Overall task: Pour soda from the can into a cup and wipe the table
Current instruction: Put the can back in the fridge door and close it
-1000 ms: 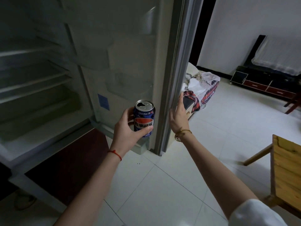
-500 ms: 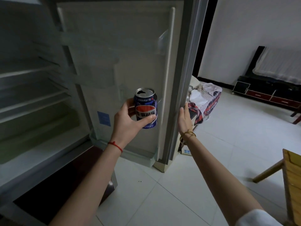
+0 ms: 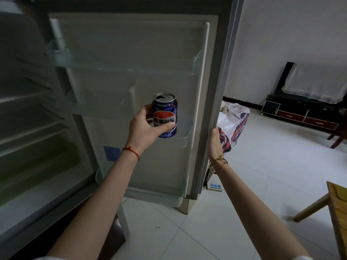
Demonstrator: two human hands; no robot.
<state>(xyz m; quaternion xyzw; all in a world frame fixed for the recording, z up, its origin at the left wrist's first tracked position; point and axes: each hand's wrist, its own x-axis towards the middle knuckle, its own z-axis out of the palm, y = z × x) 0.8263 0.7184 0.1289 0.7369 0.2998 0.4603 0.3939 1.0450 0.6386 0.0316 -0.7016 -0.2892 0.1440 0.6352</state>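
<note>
A blue soda can [image 3: 165, 117] with a red and white logo stands upright in my left hand [image 3: 142, 128], which grips it round the side. Its top has a dark opening. The can is held in front of the inner face of the open fridge door [image 3: 131, 44], level with a door shelf. My right hand [image 3: 216, 143] lies flat against the outer edge of that door, fingers pointing up and partly hidden behind the edge. No cup is in view.
The fridge's bare shelves [image 3: 28, 128] fill the left. A wooden table corner [image 3: 338, 212] juts in at lower right. A pile of cloth [image 3: 236, 121] and a power strip [image 3: 215, 186] lie on the white tiled floor behind the door. A dark TV stand [image 3: 300, 117] lines the far wall.
My view has risen and turned, so the door's inner face now fills the middle. The can has gone up with my left hand. My right hand stays on the door's edge.
</note>
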